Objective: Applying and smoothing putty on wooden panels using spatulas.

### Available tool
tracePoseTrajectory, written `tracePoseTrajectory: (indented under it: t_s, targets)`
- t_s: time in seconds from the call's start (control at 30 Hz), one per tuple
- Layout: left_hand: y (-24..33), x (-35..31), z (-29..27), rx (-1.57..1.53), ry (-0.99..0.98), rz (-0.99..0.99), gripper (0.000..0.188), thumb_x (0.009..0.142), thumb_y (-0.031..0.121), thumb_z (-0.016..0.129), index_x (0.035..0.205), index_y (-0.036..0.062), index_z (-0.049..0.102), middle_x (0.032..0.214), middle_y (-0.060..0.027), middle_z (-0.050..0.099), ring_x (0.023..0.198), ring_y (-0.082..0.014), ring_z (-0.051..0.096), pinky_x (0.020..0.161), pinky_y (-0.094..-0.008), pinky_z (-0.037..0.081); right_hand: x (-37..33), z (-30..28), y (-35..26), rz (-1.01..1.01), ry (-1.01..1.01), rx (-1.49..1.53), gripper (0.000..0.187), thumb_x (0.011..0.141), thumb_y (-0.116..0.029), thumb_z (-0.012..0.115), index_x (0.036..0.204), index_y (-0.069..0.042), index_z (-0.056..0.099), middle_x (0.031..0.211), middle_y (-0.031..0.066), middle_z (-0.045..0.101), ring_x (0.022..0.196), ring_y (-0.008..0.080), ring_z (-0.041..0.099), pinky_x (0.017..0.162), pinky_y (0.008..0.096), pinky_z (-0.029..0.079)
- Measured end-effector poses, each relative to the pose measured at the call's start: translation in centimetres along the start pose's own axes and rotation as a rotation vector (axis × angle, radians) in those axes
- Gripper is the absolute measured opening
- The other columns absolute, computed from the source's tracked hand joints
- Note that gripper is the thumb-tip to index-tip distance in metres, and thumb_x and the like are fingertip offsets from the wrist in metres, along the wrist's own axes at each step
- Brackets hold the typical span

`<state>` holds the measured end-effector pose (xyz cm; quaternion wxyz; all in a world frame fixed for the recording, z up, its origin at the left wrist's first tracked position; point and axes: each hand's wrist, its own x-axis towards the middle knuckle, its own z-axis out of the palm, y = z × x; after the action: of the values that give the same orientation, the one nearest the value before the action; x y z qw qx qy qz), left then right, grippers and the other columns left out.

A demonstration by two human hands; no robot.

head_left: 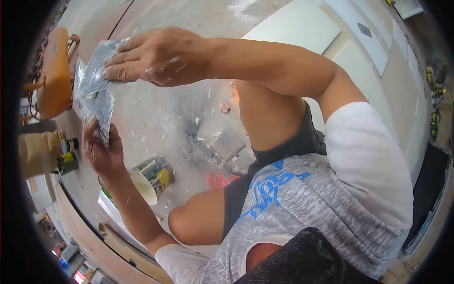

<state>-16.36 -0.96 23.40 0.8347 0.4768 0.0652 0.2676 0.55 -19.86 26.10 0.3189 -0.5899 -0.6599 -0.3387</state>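
My right hand (163, 57), flecked with white, closes its fingers over a thin grey shiny sheet (97, 71) with white smears. Below it, my left hand (104, 150) pinches the lower end of a similar grey flat piece (105, 113) between thumb and fingers. The two grey parts meet at an angle at the upper left. I cannot tell whether they are one bent sheet or two separate blades. Beneath my left forearm stands an open tin (163, 177) with a cream-coloured opening, partly hidden by the arm.
An orange chair (54, 73) is at the far left, above a brown paper bag (40, 152) and a dark can (67, 162). A grey square block (227, 144) lies on the dusty floor near a pink lump (225, 107). Large white panels (298, 28) lie at the upper right.
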Motion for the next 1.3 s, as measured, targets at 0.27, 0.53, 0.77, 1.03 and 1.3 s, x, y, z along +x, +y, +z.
tracePoseTrajectory:
  t_s: [0.27, 0.53, 0.77, 1.03, 1.3]
  targets:
    - [-10.4, 11.1, 8.5, -0.252, -0.02, -0.321, 0.033, 0.076, -0.001, 0.048, 0.108, -0.009, 0.04, 0.092, -0.0157, 0.049, 0.076, -0.0156, 0.047, 0.051, -0.0175, 0.043, -11.2, -5.2, 12.3, 0.19, 0.002, -0.178, 0.03, 0.074, -0.006, 0.051, 0.103, -0.009, 0.057, 0.103, 0.0023, 0.059, 0.089, 0.0196, 0.057, 0.078, 0.0265, 0.048]
    - [-20.0, 15.4, 17.6, -0.158, -0.171, -0.296, 0.028, 0.08, 0.003, 0.047, 0.108, 0.0037, 0.042, 0.1, -0.0122, 0.056, 0.09, -0.0237, 0.059, 0.073, -0.0432, 0.053, -20.5, -11.4, 17.1, 1.565, 0.687, 0.993, 0.026, 0.079, -0.003, 0.05, 0.105, 0.003, 0.05, 0.088, 0.0107, 0.061, 0.08, 0.0186, 0.061, 0.061, 0.0313, 0.053]
    - [-22.6, 16.0, 20.7, -0.111, -0.182, -0.243, 0.036, 0.081, -0.002, 0.044, 0.114, 0.0019, 0.031, 0.103, -0.0158, 0.053, 0.089, -0.0277, 0.059, 0.075, -0.0445, 0.053, -20.0, -11.3, 16.7, 1.515, 0.79, 1.346, 0.028, 0.076, -0.003, 0.054, 0.102, 0.005, 0.05, 0.088, 0.0128, 0.06, 0.073, 0.0208, 0.062, 0.056, 0.0338, 0.053]
    - [-23.6, 14.4, 22.8, 0.187, -0.458, -0.122, 0.031, 0.083, 0.001, 0.046, 0.112, -0.0026, 0.036, 0.098, -0.0124, 0.054, 0.085, -0.0164, 0.057, 0.072, -0.031, 0.051, -18.2, -10.8, 15.5, 1.559, 0.852, 1.102, 0.028, 0.074, 0.001, 0.054, 0.1, 0.008, 0.047, 0.088, 0.0143, 0.059, 0.069, 0.0221, 0.061, 0.051, 0.0341, 0.052]
    - [-22.5, 12.2, 21.7, 0.277, -0.63, -0.111, 0.039, 0.077, 0.001, 0.049, 0.114, -0.0042, 0.037, 0.089, -0.01, 0.056, 0.07, -0.0122, 0.055, 0.062, -0.0251, 0.048, -15.2, -11.4, 15.0, 1.455, 0.902, 1.153, 0.026, 0.077, -0.005, 0.055, 0.101, 0.001, 0.05, 0.091, 0.0096, 0.059, 0.079, 0.021, 0.06, 0.061, 0.0363, 0.051]
